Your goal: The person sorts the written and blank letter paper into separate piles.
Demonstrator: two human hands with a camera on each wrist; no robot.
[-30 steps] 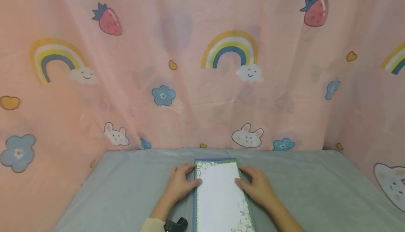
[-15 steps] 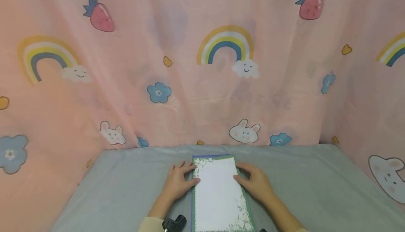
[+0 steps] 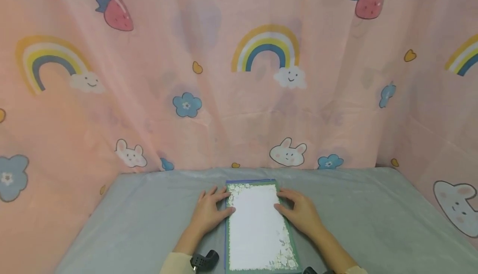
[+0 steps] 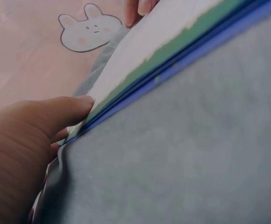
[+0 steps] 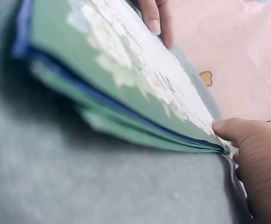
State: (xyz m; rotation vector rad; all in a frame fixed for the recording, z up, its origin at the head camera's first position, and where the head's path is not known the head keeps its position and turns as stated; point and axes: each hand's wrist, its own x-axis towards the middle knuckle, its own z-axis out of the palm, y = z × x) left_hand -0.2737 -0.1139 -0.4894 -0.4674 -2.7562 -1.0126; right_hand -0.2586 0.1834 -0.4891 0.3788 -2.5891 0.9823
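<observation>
From my remote station I read the head view as follows: a rectangular stack of paper sheets (image 3: 257, 228), its white top face framed by a green border, lies lengthwise on a bench draped in grey cloth (image 3: 373, 216), between the two hands. Pale flowers are printed at the far left and near right corners of the top sheet; a thin blue edge shows along its far and left sides. The left hand (image 3: 210, 209) pinches the stack's left edge near the far end, thumb on the upper face. The right hand (image 3: 302, 214) pinches the opposite edge at about the same level, thumb likewise on top.

In the left wrist view I distinguish green above dark blue and lighter blue layers, drawn close together at the thumb. In the right wrist view I see blue and green layers parted toward the near end and converging at the right thumb; the near corner is blurred.

A beige sleeve (image 3: 175, 263) covers the left forearm, with a black device (image 3: 204, 260) beside the wrist. Behind the bench I note a pink curtain (image 3: 216, 141) printed with rainbows, strawberries, blue flowers and white rabbit heads.
</observation>
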